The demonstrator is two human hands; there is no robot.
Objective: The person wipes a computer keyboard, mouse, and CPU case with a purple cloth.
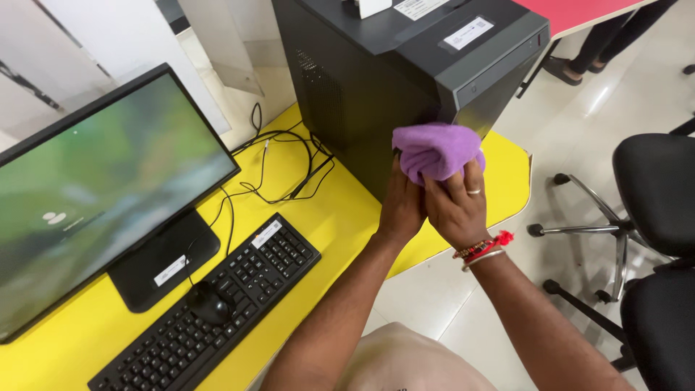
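A purple cloth [436, 148] is bunched against the lower front corner of a black computer tower [376, 80] standing on a yellow desk [347, 217]. My right hand [457, 206] grips the cloth from below, a ring on one finger and red and metal bracelets at the wrist. My left hand [402, 206] presses beside it, fingers up against the cloth and the tower's edge. Both hands touch each other.
A monitor [101, 188] with a lit screen stands at the left, a black keyboard [217, 311] and mouse [208, 300] in front of it. Black cables [286, 170] lie beside the tower. Black office chairs [651, 217] stand on the right. Another person's feet [572, 69] show under a red table.
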